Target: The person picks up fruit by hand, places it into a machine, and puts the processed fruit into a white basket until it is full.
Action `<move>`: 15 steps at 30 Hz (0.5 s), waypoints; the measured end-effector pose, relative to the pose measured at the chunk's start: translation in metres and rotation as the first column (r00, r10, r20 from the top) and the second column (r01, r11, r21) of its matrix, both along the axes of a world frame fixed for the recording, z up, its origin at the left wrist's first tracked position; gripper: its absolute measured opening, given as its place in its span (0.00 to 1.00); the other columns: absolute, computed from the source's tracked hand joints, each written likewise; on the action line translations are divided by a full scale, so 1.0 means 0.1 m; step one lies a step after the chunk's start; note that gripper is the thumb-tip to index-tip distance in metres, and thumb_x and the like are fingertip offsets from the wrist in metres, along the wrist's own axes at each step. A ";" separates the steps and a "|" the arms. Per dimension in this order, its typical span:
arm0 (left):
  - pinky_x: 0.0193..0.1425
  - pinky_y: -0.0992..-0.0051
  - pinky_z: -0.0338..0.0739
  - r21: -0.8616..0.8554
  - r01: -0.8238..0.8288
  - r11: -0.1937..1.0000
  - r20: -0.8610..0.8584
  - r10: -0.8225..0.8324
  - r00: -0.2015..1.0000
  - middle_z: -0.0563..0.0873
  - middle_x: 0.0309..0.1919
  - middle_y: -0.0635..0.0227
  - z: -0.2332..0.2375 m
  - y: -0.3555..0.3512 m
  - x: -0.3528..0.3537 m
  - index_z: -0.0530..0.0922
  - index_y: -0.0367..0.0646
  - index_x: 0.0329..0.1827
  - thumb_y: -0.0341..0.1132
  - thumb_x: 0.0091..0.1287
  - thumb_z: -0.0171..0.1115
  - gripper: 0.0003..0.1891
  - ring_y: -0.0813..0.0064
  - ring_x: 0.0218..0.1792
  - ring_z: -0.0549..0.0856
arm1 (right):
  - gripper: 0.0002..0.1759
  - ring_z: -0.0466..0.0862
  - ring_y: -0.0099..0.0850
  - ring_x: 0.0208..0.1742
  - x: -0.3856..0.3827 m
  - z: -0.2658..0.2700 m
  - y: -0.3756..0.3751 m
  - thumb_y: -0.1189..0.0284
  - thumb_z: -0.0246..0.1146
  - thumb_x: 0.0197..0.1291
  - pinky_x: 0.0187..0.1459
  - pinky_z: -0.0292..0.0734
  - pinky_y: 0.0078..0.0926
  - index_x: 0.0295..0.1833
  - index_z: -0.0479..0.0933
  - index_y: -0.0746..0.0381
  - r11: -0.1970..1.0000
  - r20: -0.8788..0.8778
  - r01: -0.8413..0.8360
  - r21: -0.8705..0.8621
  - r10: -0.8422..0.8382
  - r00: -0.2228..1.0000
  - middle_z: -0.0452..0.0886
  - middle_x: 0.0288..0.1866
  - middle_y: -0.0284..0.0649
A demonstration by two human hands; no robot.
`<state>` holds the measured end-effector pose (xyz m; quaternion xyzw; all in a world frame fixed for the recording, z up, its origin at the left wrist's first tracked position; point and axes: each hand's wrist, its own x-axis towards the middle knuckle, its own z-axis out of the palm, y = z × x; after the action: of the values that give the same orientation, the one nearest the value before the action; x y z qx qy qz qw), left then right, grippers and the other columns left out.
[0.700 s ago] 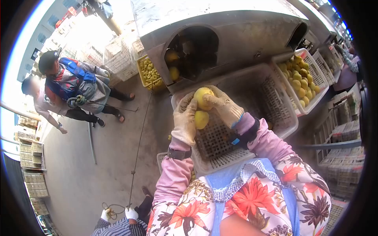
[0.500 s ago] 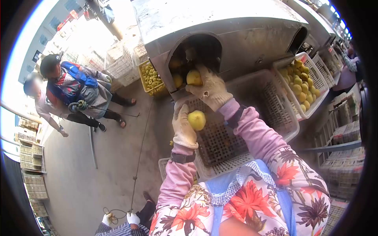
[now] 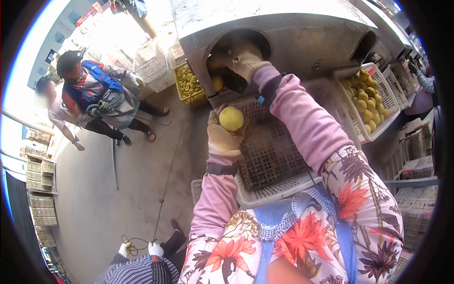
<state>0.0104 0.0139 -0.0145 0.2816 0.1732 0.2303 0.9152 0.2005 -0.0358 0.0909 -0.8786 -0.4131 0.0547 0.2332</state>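
Observation:
A pale yellow peach (image 3: 231,119) rests in my gloved left hand (image 3: 222,141), whose fingers curl around its side and underneath. My gloved right hand (image 3: 248,65) reaches into the arched opening of a metal machine (image 3: 302,47); its fingertips are hidden in the dark interior. Inside that opening, left of the right hand, part of another yellow peach (image 3: 217,84) shows. Below both hands sits a large white slatted crate (image 3: 265,195) with a dark wet-looking bottom.
A yellow crate (image 3: 194,100) of cut fruit stands left of the machine, and a white crate (image 3: 396,110) of whole yellow peaches to the right. Two people stand at the left. Another person's white-gloved hands (image 3: 155,249) hold a rope at the lower left. Crates are stacked around.
My right hand has gone deeper into the opening; the peach at its fingers is out of sight. My left hand has risen slightly with its peach, turned more palm-up.

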 end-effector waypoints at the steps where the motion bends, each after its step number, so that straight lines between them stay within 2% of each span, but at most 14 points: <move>1: 0.57 0.69 0.85 -0.174 0.016 0.985 0.063 -0.005 0.998 0.83 0.56 0.59 -0.07 0.05 0.04 0.70 0.35 0.65 0.24 0.70 0.63 0.21 0.70 0.51 0.86 | 0.38 0.81 0.54 0.61 -0.37 0.31 -0.25 0.50 0.67 0.59 0.61 0.78 0.42 0.67 0.71 0.63 0.948 -0.218 0.156 0.278 -0.096 0.971 0.82 0.59 0.58; 2: 0.57 0.70 0.85 -0.343 0.044 0.938 0.124 -0.001 0.992 0.83 0.57 0.60 -0.09 0.07 0.06 0.70 0.36 0.65 0.24 0.71 0.62 0.21 0.70 0.51 0.86 | 0.39 0.79 0.52 0.65 -0.54 0.05 -0.44 0.48 0.68 0.58 0.65 0.75 0.41 0.68 0.71 0.63 0.901 -0.134 0.029 0.433 0.033 0.990 0.80 0.64 0.55; 3: 0.58 0.70 0.84 0.158 0.017 0.987 -0.026 -0.013 1.000 0.83 0.57 0.60 -0.03 0.03 0.03 0.70 0.37 0.65 0.25 0.71 0.61 0.20 0.70 0.51 0.86 | 0.38 0.76 0.53 0.66 -0.74 -0.22 -0.62 0.49 0.67 0.59 0.67 0.72 0.44 0.68 0.70 0.62 0.869 -0.163 -0.070 0.489 0.170 0.972 0.78 0.64 0.55; 4: 0.59 0.70 0.84 0.616 0.059 0.786 -0.162 0.053 0.985 0.83 0.57 0.61 0.06 -0.04 -0.04 0.71 0.38 0.66 0.25 0.72 0.61 0.20 0.71 0.52 0.86 | 0.36 0.77 0.54 0.64 -0.92 -0.26 -0.79 0.50 0.68 0.58 0.67 0.69 0.46 0.66 0.71 0.61 0.926 -0.073 -0.203 0.318 0.238 0.969 0.79 0.61 0.55; 5: 0.60 0.71 0.84 0.905 0.164 0.392 -0.249 0.175 0.953 0.83 0.58 0.62 0.10 -0.10 -0.10 0.71 0.39 0.66 0.26 0.73 0.60 0.20 0.71 0.53 0.86 | 0.46 0.76 0.53 0.65 -1.12 -0.19 -0.86 0.54 0.74 0.53 0.68 0.70 0.44 0.73 0.66 0.63 0.964 -0.130 -0.202 0.175 0.225 0.966 0.79 0.62 0.54; 6: 0.60 0.71 0.83 0.887 0.125 0.444 -0.201 0.128 0.971 0.83 0.58 0.62 0.06 -0.13 -0.09 0.71 0.39 0.67 0.26 0.73 0.59 0.20 0.71 0.54 0.85 | 0.45 0.76 0.52 0.65 -1.25 -0.37 -0.87 0.54 0.75 0.51 0.67 0.70 0.43 0.71 0.68 0.62 0.939 -0.164 -0.082 0.334 0.143 0.976 0.80 0.61 0.52; 7: 0.60 0.72 0.83 0.864 0.091 0.496 -0.152 0.083 0.985 0.83 0.58 0.62 -0.01 -0.14 -0.08 0.70 0.40 0.67 0.27 0.74 0.59 0.20 0.72 0.54 0.85 | 0.45 0.76 0.52 0.64 -1.25 -0.39 -0.86 0.53 0.75 0.50 0.66 0.71 0.43 0.70 0.68 0.62 0.953 -0.218 -0.030 0.300 0.099 0.971 0.80 0.60 0.53; 8: 0.62 0.71 0.81 0.780 0.096 0.619 -0.137 0.019 0.990 0.82 0.59 0.62 -0.03 -0.12 -0.07 0.69 0.40 0.68 0.28 0.74 0.58 0.20 0.71 0.57 0.84 | 0.45 0.77 0.52 0.63 -1.24 -0.39 -0.84 0.53 0.76 0.49 0.66 0.71 0.43 0.69 0.68 0.62 0.964 -0.269 0.019 0.265 0.055 0.961 0.80 0.60 0.53; 10: 0.65 0.69 0.78 0.553 0.107 0.826 -0.082 -0.074 0.994 0.81 0.61 0.61 -0.01 -0.09 -0.07 0.68 0.41 0.71 0.30 0.76 0.56 0.21 0.69 0.62 0.81 | 0.41 0.79 0.52 0.61 -1.11 -0.47 -0.72 0.50 0.74 0.51 0.66 0.70 0.44 0.66 0.71 0.60 0.935 -0.215 0.119 0.335 -0.047 0.975 0.82 0.57 0.53; 11: 0.67 0.68 0.77 0.191 0.163 0.968 -0.010 -0.164 0.986 0.80 0.63 0.61 0.07 -0.09 -0.09 0.66 0.40 0.72 0.31 0.77 0.55 0.22 0.68 0.63 0.80 | 0.40 0.80 0.52 0.60 -1.01 -0.50 -0.63 0.48 0.73 0.52 0.66 0.70 0.44 0.64 0.72 0.60 0.914 -0.190 0.166 0.370 -0.101 0.977 0.83 0.55 0.52; 12: 0.69 0.66 0.76 -0.197 0.232 0.952 0.093 -0.218 0.972 0.79 0.64 0.60 0.15 -0.10 -0.12 0.65 0.40 0.73 0.31 0.77 0.54 0.22 0.66 0.65 0.78 | 0.39 0.81 0.51 0.59 -0.86 -0.48 -0.50 0.49 0.73 0.53 0.66 0.70 0.44 0.64 0.72 0.60 0.929 -0.105 0.181 0.323 -0.154 0.982 0.83 0.56 0.52; 13: 0.70 0.62 0.74 0.036 0.183 0.983 -0.023 -0.182 0.983 0.77 0.66 0.58 -0.14 -0.09 -0.14 0.63 0.40 0.74 0.34 0.78 0.52 0.23 0.62 0.66 0.77 | 0.39 0.81 0.51 0.59 -0.67 -0.46 -0.35 0.49 0.73 0.53 0.66 0.70 0.44 0.64 0.72 0.61 0.941 -0.018 0.198 0.273 -0.201 0.979 0.83 0.56 0.52; 14: 0.71 0.58 0.72 0.263 0.147 0.954 -0.148 -0.111 0.983 0.74 0.68 0.57 -0.43 -0.07 -0.17 0.61 0.40 0.75 0.37 0.80 0.49 0.24 0.59 0.68 0.75 | 0.39 0.81 0.50 0.58 -0.55 -0.49 -0.26 0.50 0.73 0.53 0.66 0.70 0.43 0.64 0.73 0.61 0.950 0.063 0.222 0.218 -0.241 0.968 0.83 0.57 0.52; 15: 0.70 0.57 0.72 0.167 0.169 0.971 -0.121 -0.150 0.981 0.74 0.68 0.56 -0.70 -0.04 -0.22 0.60 0.39 0.75 0.37 0.80 0.48 0.24 0.58 0.67 0.75 | 0.39 0.81 0.51 0.58 -0.46 -0.57 -0.19 0.50 0.72 0.55 0.64 0.72 0.44 0.66 0.71 0.62 0.945 0.158 0.179 0.273 -0.228 0.961 0.82 0.57 0.52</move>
<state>-0.0116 0.0098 -0.0843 0.3865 0.1779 0.1548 0.8916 0.1549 -0.0551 0.0339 -0.8804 -0.3433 -0.1068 0.3091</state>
